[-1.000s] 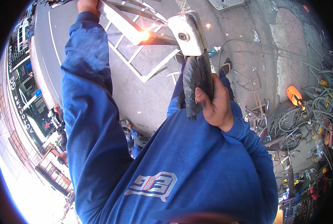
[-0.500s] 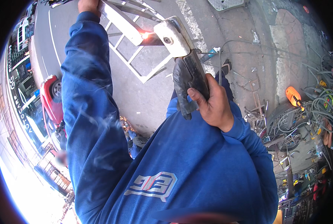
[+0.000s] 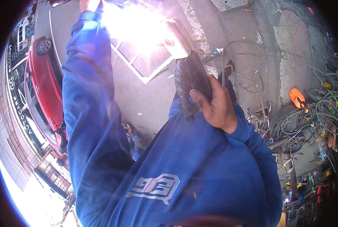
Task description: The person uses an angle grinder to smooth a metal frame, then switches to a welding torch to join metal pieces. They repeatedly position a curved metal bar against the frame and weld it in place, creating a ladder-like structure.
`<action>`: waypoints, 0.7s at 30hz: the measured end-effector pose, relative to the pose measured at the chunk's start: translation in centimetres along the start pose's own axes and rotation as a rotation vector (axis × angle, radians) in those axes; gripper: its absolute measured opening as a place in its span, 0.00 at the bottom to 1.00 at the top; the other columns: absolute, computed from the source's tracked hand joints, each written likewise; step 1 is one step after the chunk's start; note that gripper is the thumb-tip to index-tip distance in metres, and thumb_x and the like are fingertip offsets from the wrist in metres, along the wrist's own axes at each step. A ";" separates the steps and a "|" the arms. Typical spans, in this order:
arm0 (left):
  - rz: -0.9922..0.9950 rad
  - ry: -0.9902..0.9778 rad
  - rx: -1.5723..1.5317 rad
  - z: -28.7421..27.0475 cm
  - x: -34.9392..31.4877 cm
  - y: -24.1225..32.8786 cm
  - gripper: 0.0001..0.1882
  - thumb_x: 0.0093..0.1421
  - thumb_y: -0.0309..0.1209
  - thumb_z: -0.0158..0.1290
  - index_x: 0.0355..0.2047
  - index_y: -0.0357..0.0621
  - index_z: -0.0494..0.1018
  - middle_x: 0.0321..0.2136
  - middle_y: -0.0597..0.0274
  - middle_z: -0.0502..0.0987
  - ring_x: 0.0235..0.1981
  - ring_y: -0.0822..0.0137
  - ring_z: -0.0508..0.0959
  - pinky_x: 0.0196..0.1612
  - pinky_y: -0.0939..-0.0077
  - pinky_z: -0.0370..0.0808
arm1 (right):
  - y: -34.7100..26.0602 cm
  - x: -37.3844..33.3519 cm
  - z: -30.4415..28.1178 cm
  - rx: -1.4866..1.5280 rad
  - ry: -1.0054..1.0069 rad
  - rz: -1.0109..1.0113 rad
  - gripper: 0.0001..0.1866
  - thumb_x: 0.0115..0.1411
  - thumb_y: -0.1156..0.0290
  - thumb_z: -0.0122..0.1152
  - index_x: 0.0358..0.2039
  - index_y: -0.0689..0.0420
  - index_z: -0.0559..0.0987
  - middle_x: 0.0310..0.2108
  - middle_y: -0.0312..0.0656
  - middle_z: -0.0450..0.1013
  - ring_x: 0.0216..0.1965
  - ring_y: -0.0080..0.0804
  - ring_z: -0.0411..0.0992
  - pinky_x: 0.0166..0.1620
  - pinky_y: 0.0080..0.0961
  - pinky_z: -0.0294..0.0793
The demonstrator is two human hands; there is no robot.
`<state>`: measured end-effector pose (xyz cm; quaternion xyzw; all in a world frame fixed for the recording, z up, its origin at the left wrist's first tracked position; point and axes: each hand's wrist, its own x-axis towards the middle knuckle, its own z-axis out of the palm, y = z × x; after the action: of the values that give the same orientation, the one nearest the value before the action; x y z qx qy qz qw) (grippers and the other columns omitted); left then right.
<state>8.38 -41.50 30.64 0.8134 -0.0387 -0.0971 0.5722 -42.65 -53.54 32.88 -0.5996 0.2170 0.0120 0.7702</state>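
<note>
My right hand is wrapped round the dark, worn handle of a welding electrode holder. The holder's pale head points up and left into a blinding white arc, whose glare hides the electrode's tip and the spot it meets. Below the glare, the corner of a light metal frame with crossbars shows against the grey ground. My left hand is at the upper edge, beside the frame's upper left part. Its fingers are cut off by the picture edge and washed out by the light.
Grey cables and scrap metal crowd the right side, near an orange paddle-shaped object. A blue tool lies beyond the holder. To the left, a red car is on the road. Another person is low down behind my left arm.
The small orange glow at the holder has flared into a wide white arc. More of the red car has come into view. Sparks near the other person are gone. My hands have barely moved.
</note>
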 end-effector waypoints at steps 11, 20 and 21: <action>0.074 -0.026 -0.048 -0.5 0.6 -0.5 0.12 0.62 0.31 0.51 0.38 0.34 0.76 0.24 0.57 0.72 0.22 0.63 0.72 0.25 0.64 0.72 | 0.8 -0.1 -0.1 0.011 0.053 -0.113 0.22 0.68 0.58 0.61 0.49 0.66 0.72 0.33 0.54 0.80 0.38 0.50 0.82 0.38 0.33 0.79; -0.057 0.094 0.091 1.5 -2.3 2.5 0.10 0.59 0.30 0.53 0.35 0.34 0.74 0.21 0.59 0.71 0.20 0.63 0.72 0.24 0.66 0.72 | 0.6 -0.3 0.2 -0.050 0.038 -0.062 0.22 0.67 0.59 0.62 0.49 0.66 0.72 0.38 0.58 0.80 0.41 0.51 0.82 0.40 0.36 0.79; -0.074 0.104 0.112 1.6 -2.4 2.6 0.10 0.59 0.31 0.53 0.34 0.34 0.74 0.21 0.59 0.71 0.19 0.64 0.72 0.24 0.66 0.72 | 0.6 -0.3 0.2 -0.022 0.043 -0.059 0.22 0.66 0.59 0.63 0.49 0.66 0.73 0.38 0.57 0.80 0.41 0.49 0.82 0.41 0.35 0.79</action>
<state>5.81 -43.41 32.81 0.8488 0.0159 -0.0734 0.5233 -43.00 -53.13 32.49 -0.6143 0.2156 -0.0214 0.7587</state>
